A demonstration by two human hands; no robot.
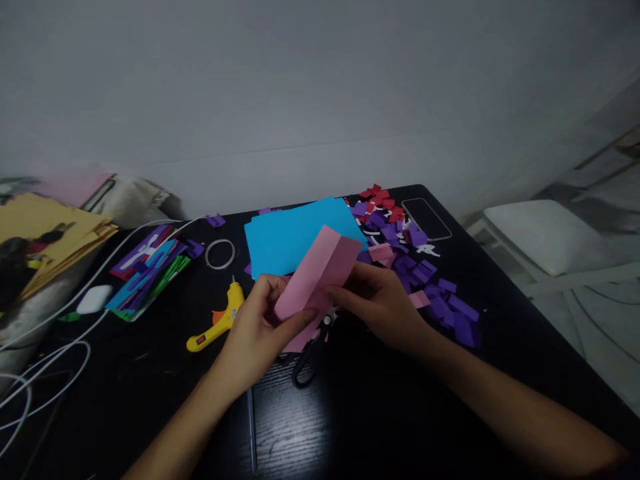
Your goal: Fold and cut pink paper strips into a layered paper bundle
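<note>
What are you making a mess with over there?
A person's left hand and right hand are holding a creased piece of pink paper above a black table. Black-handled scissors lie beneath it. Blue sheets lie behind, with red scraps and purple scraps scattered to the right. A yellow glue gun lies to the left.

I find my black table [370,427] bearing stacked blue sheets [300,233], with red scraps [377,198] and purple scraps [443,303] (loosely scattered) to their right. Far right corner: a dark, pale-rimmed rectangular object [426,219]. Left of the sheets I record a ring [207,256], a yellow glue gun [220,325] and coloured strips [150,270]. Black-handled scissors [304,375] lie nearer me.
</note>
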